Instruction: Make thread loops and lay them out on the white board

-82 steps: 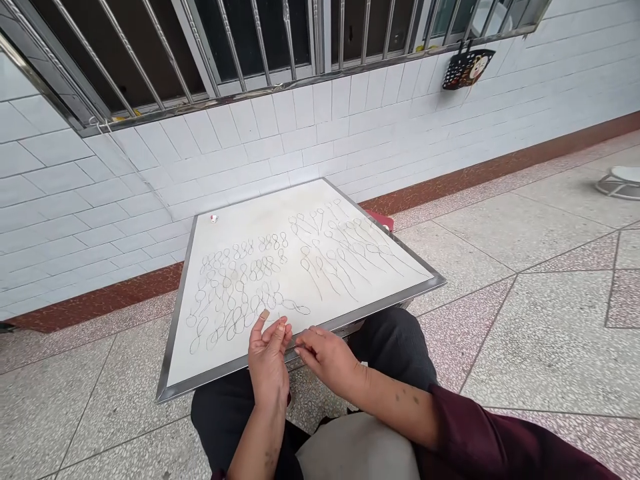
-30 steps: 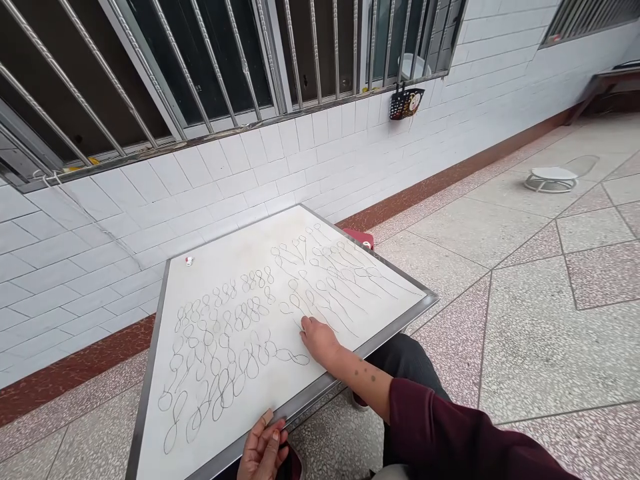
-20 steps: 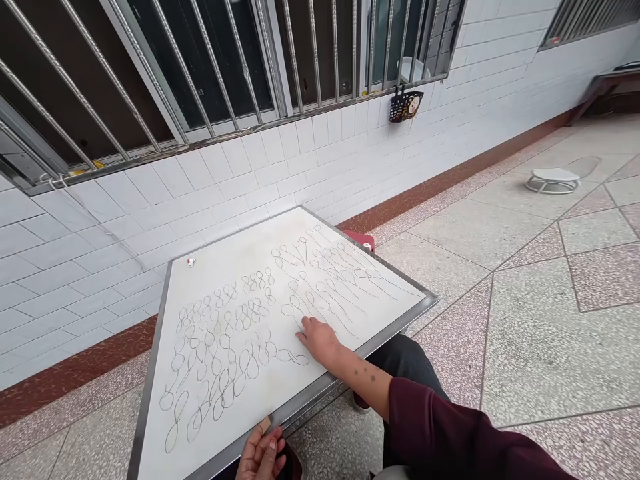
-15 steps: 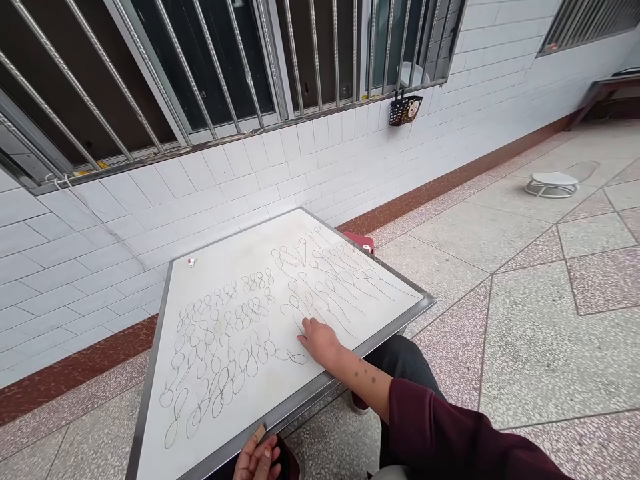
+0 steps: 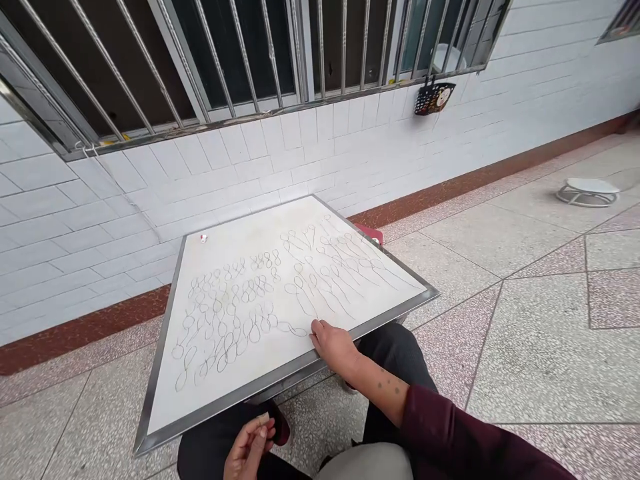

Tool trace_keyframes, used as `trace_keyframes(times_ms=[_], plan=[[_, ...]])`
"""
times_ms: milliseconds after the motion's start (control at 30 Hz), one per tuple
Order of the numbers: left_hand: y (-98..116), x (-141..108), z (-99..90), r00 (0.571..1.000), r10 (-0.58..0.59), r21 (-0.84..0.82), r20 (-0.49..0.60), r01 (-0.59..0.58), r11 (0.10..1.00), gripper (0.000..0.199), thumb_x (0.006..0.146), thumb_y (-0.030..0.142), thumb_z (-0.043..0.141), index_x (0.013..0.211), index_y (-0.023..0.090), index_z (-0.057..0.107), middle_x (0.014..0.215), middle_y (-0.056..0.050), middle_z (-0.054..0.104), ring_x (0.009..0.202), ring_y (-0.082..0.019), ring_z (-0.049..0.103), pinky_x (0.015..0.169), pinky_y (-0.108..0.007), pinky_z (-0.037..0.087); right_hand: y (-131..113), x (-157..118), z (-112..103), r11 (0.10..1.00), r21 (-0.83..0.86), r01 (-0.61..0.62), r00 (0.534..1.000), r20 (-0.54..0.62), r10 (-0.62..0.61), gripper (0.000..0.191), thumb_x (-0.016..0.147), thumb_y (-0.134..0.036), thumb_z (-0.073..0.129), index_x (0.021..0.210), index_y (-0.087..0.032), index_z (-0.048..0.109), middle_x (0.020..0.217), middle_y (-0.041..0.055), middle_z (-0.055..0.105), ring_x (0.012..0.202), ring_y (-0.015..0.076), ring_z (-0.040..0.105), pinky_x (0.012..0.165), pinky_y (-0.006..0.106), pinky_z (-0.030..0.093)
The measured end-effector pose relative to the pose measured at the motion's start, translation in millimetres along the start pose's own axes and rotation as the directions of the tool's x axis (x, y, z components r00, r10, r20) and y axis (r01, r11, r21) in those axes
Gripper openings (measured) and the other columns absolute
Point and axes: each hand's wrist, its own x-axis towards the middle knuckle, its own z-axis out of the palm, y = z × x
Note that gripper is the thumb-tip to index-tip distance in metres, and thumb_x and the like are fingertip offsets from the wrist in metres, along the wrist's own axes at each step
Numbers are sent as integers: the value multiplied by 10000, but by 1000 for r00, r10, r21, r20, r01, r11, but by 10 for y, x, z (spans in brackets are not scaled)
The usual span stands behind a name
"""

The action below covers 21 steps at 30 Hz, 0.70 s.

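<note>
My right hand (image 5: 334, 343) rests low over the white board (image 5: 240, 233) near its front edge, thumb and fingers pinched together. A thin dark looped wire (image 5: 303, 301) runs down to these fingertips and seems to end between them. Just left of the hand, another wire loop (image 5: 299, 332) lies on the board. Below the board's front edge, above my lap, my left hand (image 5: 250, 443) is closed on a small beige piece (image 5: 263, 419), its material unclear. Rows of twisted, figure-eight wires (image 5: 255, 287) cover the board's left part; single loops with long tails (image 5: 345, 287) fan out at right.
A metal frame (image 5: 250, 398) edges the board. A small red-and-white item (image 5: 203, 238) lies at its far left corner. Behind stand a white tiled wall (image 5: 240, 160) and barred windows. A dark basket (image 5: 434, 97) hangs there, and a low round stool (image 5: 587, 192) stands right.
The right hand has moved slightly toward the board's front edge, its fingers now closer together. My left hand has dropped from the board's edge to over my lap. The camera view has shifted.
</note>
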Motion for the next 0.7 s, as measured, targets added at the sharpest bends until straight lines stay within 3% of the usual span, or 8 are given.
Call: trace_keyframes(times_ms=[267, 500, 700], plan=[[6, -88, 71, 998, 45, 45, 33, -47, 998, 520, 650, 569, 836, 980, 170, 789, 988, -118, 790, 936, -288, 728, 801, -331, 574, 151, -128, 242, 995, 35, 98, 994, -42, -96, 185, 1050, -252, 426, 1063, -181, 597, 1036, 72, 674, 886, 191, 652, 648, 256, 410], [181, -183, 303, 994, 92, -10, 59, -92, 996, 448, 707, 507, 820, 1003, 174, 774, 975, -120, 788, 879, -263, 726, 786, -334, 570, 39, 165, 196, 989, 43, 145, 987, -73, -141, 221, 1058, -264, 407, 1193, -202, 571, 1218, 93, 599, 912, 183, 643, 661, 258, 444], [182, -225, 360, 996, 78, -21, 42, -77, 997, 450, 686, 521, 826, 977, 180, 786, 952, -122, 786, 893, -276, 719, 804, -351, 564, -2, 318, 267, 989, 25, 144, 989, -40, -143, 116, 1021, -213, 493, 1065, -179, 596, 1132, 99, 612, 855, 184, 646, 669, 261, 457]])
